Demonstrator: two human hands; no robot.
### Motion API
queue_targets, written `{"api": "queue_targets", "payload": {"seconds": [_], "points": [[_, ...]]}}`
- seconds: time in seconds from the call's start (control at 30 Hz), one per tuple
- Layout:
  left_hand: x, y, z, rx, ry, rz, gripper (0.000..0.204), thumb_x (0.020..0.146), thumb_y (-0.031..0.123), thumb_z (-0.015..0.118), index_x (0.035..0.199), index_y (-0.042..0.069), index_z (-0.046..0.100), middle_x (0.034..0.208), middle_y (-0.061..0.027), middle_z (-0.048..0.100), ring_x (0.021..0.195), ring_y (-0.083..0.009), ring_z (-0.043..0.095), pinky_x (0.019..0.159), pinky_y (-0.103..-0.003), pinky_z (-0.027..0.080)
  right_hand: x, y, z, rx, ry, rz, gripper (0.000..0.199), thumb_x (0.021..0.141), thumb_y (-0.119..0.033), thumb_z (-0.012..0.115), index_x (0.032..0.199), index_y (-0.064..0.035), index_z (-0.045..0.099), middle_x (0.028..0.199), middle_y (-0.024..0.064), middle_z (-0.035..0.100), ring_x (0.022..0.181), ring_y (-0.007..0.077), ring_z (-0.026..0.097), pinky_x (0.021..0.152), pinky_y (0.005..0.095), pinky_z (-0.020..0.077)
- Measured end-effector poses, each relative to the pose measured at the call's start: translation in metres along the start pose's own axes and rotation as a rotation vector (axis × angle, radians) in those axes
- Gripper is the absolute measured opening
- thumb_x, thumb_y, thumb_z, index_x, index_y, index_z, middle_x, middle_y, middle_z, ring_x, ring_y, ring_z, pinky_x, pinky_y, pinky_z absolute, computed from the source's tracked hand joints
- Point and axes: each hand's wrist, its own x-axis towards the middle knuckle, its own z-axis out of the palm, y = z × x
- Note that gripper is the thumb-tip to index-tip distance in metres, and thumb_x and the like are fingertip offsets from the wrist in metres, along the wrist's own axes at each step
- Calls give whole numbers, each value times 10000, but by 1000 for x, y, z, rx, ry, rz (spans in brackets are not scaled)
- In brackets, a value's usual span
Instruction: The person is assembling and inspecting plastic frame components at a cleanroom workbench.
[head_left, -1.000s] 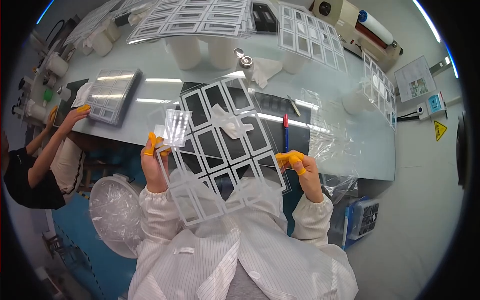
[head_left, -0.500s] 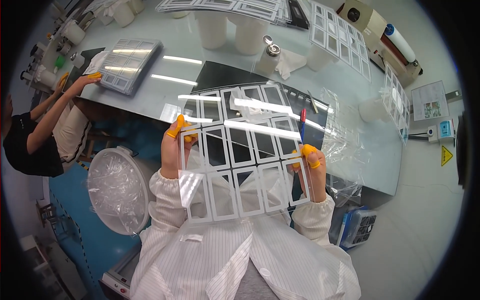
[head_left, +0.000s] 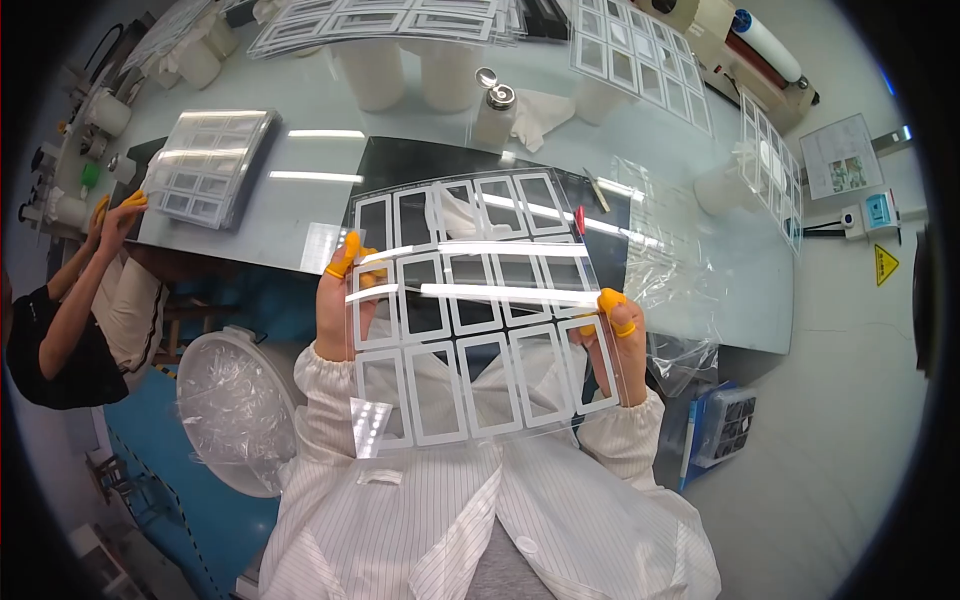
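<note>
A clear plastic sheet (head_left: pixel 480 310) printed with several white rectangular frames is lifted in front of my chest, above the table's near edge. My left hand (head_left: pixel 337 300) grips its left edge and my right hand (head_left: pixel 618 335) grips its right edge. Both hands wear orange finger cots and white striped sleeves. The tip of a red pen (head_left: pixel 579 220) shows behind the sheet by its upper right corner. A black mat (head_left: pixel 400 165) lies on the glass table (head_left: pixel 300 200) behind the sheet.
A second person at the left has a hand (head_left: pixel 115 222) by a tray of frames (head_left: pixel 205 165). White cups (head_left: pixel 372 70), a metal-capped bottle (head_left: pixel 492 110), a cloth, more frame sheets and crumpled clear film (head_left: pixel 690 280) are on the table. A bag-lined bin (head_left: pixel 225 410) stands lower left.
I have lifted the framed sheet off the black mat and brought it up close to my chest, one hand on each side. The view has shifted nearer to the table.
</note>
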Motion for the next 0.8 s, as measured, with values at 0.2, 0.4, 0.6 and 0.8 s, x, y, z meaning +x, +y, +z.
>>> {"api": "queue_targets", "payload": {"seconds": [0.2, 0.4, 0.6, 0.8], "points": [[12, -6, 5, 32, 46, 9, 258, 855, 276, 427, 892, 28, 490, 743, -68, 530, 659, -136, 530, 618, -238, 458, 5, -1, -10, -22, 11, 14, 423, 762, -413, 537, 820, 5, 521, 652, 67, 538, 543, 108, 512, 515, 197, 408], [16, -13, 23, 96, 105, 0, 269, 851, 283, 436, 825, 26, 512, 669, -54, 539, 571, -114, 514, 535, -191, 423, 7, 8, -31, 270, 120, 98, 251, 741, -197, 542, 872, 14, 509, 776, 96, 566, 693, 154, 562, 670, 247, 470], [18, -10, 33, 194, 151, 3, 291, 847, 304, 439, 797, 32, 531, 592, -31, 529, 462, -45, 457, 410, -136, 342, 8, 0, -23, 285, 111, 104, 243, 755, -208, 561, 857, 10, 522, 743, 86, 555, 650, 142, 551, 622, 220, 469], [20, -9, 33, 195, 72, -22, 262, 852, 275, 430, 861, 25, 506, 714, -76, 544, 603, -121, 531, 552, -200, 443, 6, 0, -21, 308, 139, 86, 235, 749, -190, 571, 860, 11, 523, 746, 96, 565, 639, 143, 558, 593, 212, 469]]}}
